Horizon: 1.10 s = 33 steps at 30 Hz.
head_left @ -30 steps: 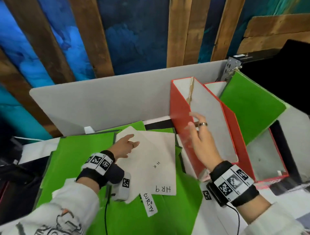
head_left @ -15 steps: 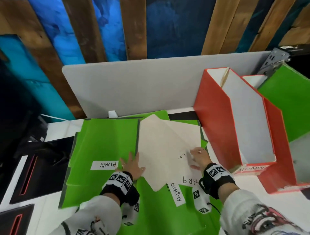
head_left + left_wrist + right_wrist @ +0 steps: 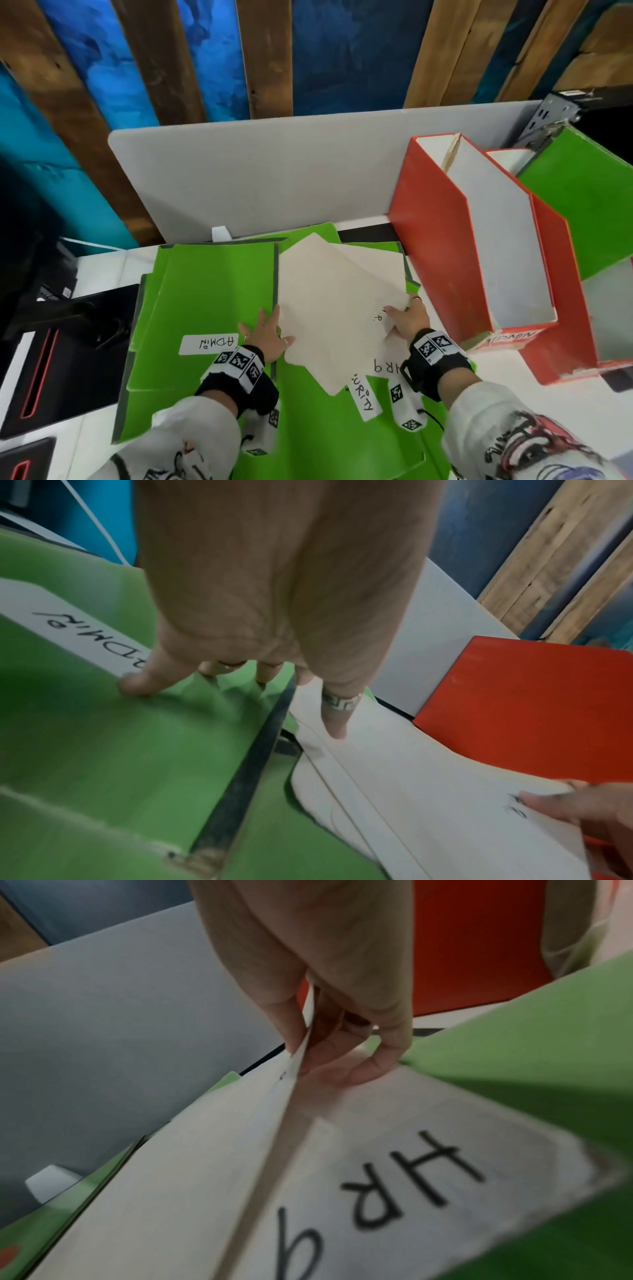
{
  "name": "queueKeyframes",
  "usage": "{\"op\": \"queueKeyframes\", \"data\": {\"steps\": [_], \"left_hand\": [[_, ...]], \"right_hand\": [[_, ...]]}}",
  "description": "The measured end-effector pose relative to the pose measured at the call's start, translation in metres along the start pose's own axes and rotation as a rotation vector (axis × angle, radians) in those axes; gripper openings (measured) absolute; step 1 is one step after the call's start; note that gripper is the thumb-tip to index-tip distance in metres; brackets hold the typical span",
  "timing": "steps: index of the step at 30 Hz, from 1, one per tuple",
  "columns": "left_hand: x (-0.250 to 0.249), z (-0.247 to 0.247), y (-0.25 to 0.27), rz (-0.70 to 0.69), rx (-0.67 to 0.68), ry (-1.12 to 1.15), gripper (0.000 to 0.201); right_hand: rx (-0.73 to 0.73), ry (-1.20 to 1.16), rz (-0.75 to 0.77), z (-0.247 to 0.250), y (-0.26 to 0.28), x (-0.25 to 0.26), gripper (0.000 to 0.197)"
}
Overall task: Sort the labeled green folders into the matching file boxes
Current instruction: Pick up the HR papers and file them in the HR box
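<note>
In the head view, the left hand [image 3: 265,334] is lying flat with fingers spread on the green folder labelled ADMIN [image 3: 205,291], its thumb side touching the edge of the cream sheets [image 3: 335,308] that are fanning across the middle of the pile. The right hand [image 3: 409,320] is pinching the right edge of those sheets, just beside the nearer red file box [image 3: 442,246], whose front label is also reading ADMIN. A second red file box [image 3: 561,308] is standing behind it, with another green folder [image 3: 579,202] leaning in it. More green folders are lying under the sheets, one showing a label ending in URITY [image 3: 363,397]. In the left wrist view, the left hand's fingers [image 3: 137,683] are pressing straight and apart on the green cover next to the ADMIN label [image 3: 78,631], while the ringed thumb is resting on the cream sheets [image 3: 428,804]. In the right wrist view, the right hand's thumb and fingers [image 3: 359,1069] are clamping the lifted edge of a sheet, above a white label reading HR9 [image 3: 411,1185] on a green folder.
</note>
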<state>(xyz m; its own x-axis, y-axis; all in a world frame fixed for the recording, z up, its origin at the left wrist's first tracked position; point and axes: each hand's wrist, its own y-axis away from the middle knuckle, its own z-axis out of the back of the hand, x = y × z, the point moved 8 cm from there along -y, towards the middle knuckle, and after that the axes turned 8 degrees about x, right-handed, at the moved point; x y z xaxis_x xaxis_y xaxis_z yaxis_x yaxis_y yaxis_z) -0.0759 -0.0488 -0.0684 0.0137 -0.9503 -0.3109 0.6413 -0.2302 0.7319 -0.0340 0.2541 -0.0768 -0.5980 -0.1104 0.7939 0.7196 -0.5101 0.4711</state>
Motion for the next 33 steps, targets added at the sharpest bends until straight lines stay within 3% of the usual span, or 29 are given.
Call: {"op": "queueKeyframes", "data": {"steps": [7, 8, 10, 11, 18, 23, 25, 28, 33], "left_hand": [[-0.001, 0.003, -0.001, -0.001, 0.006, -0.049, 0.076], [-0.001, 0.003, -0.002, 0.001, 0.011, -0.062, 0.075], [-0.001, 0.003, -0.002, 0.006, 0.020, -0.085, 0.075], [-0.001, 0.002, -0.002, 0.007, 0.022, -0.094, 0.075], [-0.002, -0.001, -0.004, 0.021, 0.024, -0.159, 0.079], [0.000, 0.002, -0.005, 0.002, 0.019, -0.071, 0.080], [-0.001, 0.010, -0.003, -0.043, -0.002, 0.065, 0.081], [-0.019, 0.050, 0.008, -0.215, -0.175, 0.305, 0.080], [-0.092, 0.153, 0.089, -0.560, -0.728, 0.346, 0.066]], "right_hand": [[-0.062, 0.011, -0.082, 0.024, -0.031, -0.047, 0.049], [-0.054, -0.049, -0.083, 0.022, -0.029, -0.047, 0.043], [-0.034, -0.151, -0.068, 0.019, -0.015, -0.035, 0.020], [-0.023, -0.179, -0.051, 0.019, 0.003, -0.021, 0.019], [0.115, -0.312, 0.061, 0.009, 0.044, 0.014, 0.026], [0.020, -0.197, 0.169, 0.031, 0.055, 0.031, 0.020], [0.000, -0.131, 0.234, 0.044, 0.061, 0.047, 0.024], [-0.027, -0.006, 0.370, 0.069, 0.075, 0.082, 0.024], [-0.076, 0.253, 0.570, 0.102, 0.094, 0.143, 0.022]]}}
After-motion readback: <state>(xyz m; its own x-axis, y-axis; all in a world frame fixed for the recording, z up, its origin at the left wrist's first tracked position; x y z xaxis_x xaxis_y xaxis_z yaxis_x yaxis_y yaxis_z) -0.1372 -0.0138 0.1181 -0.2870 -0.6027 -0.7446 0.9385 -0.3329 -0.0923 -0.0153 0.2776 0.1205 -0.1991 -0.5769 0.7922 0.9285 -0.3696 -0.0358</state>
